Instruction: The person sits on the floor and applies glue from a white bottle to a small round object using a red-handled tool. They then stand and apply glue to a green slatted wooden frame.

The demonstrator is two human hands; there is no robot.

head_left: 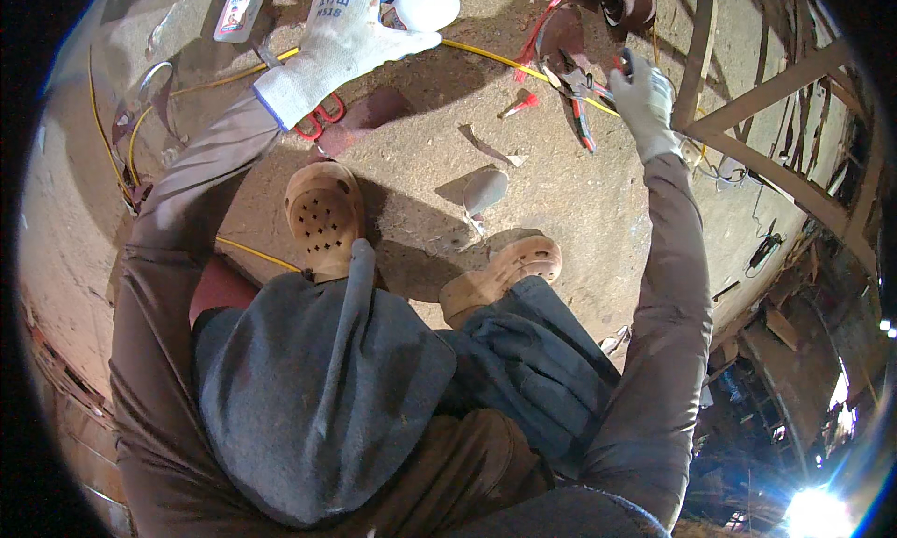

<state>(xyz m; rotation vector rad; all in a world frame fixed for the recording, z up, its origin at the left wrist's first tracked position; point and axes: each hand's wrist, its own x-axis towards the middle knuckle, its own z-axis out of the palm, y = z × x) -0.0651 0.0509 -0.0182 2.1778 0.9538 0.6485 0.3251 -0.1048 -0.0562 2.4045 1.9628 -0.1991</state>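
Note:
My left hand [350,33], in a white knit glove, is closed round a smooth white round object [427,5] at the top of the view; its kind is not clear. My right hand [645,103], also gloved, is at the upper right with its fingers curled. A small dark and red bit shows at its fingertips, too small to name. Just left of it lie pliers [577,99] with red and black handles, across a yellow cord [481,54]. Below my left wrist are red-handled scissors [320,117], their blades hidden. A white bottle [240,10] with a label lies further left.
Dark reddish strip material [628,3] is coiled at the top right. A red-bristled piece [521,104] and grey scraps [485,191] lie on the concrete floor [598,220]. A metal frame [766,169] stands at right. My tan clogs [322,211] are below.

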